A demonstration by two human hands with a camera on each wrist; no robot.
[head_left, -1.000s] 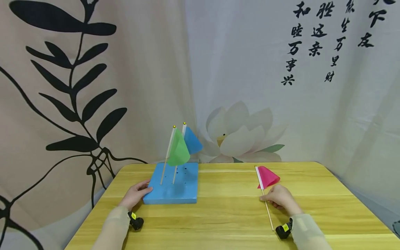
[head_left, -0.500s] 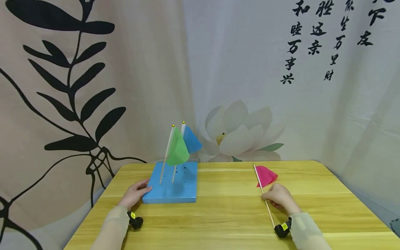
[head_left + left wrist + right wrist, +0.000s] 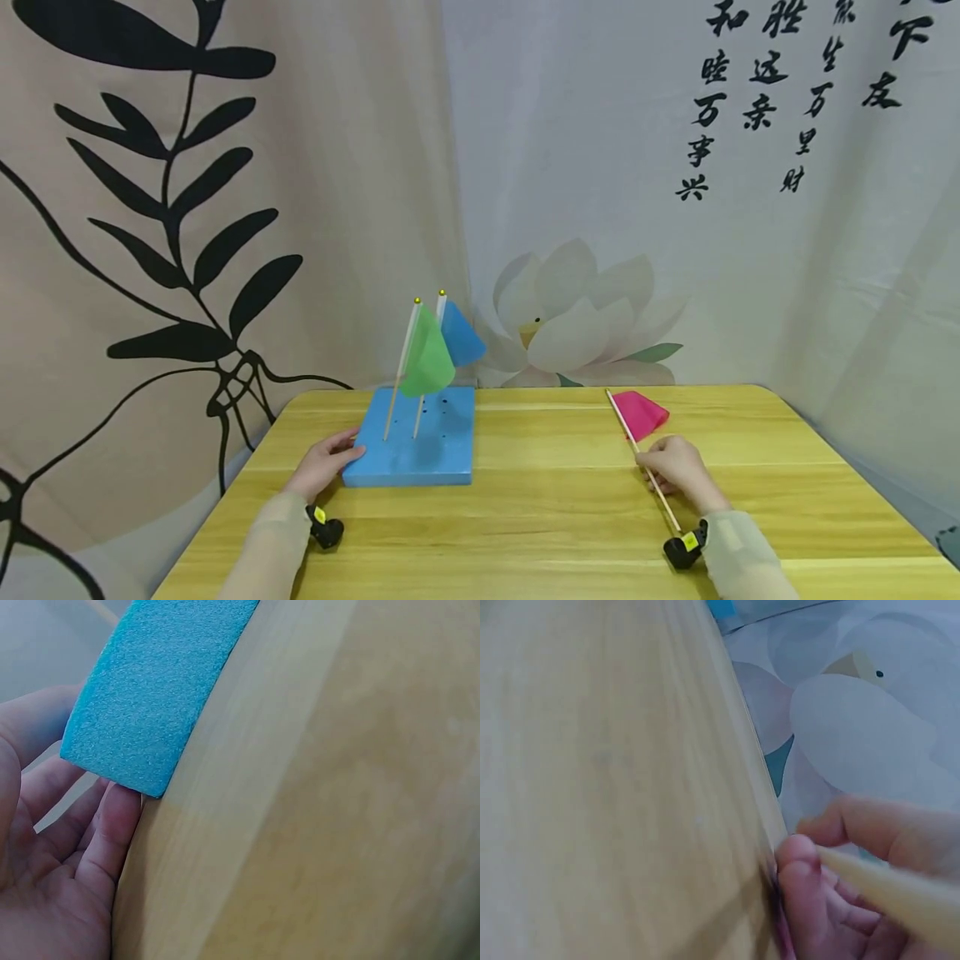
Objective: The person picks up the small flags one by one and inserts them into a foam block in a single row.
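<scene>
Change: small pink paper flag on a thin wooden stick (image 3: 643,414) is tilting flatter, rising.
Right hand (image 3: 677,472): pinching stick mid-length; cloth lying beyond fingers, away from body.
Left hand (image 3: 324,464): resting flat-fingered against blue foam block (image 3: 417,447).

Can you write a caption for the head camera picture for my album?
Left hand steadies a blue foam block holding green and blue flags; right hand grips a pink paper flag's wooden stick.

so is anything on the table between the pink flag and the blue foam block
Nothing visible. The stretch of table between the pink flag in the right hand and the blue foam block is bare; the left hand touches the block's far side.
</scene>
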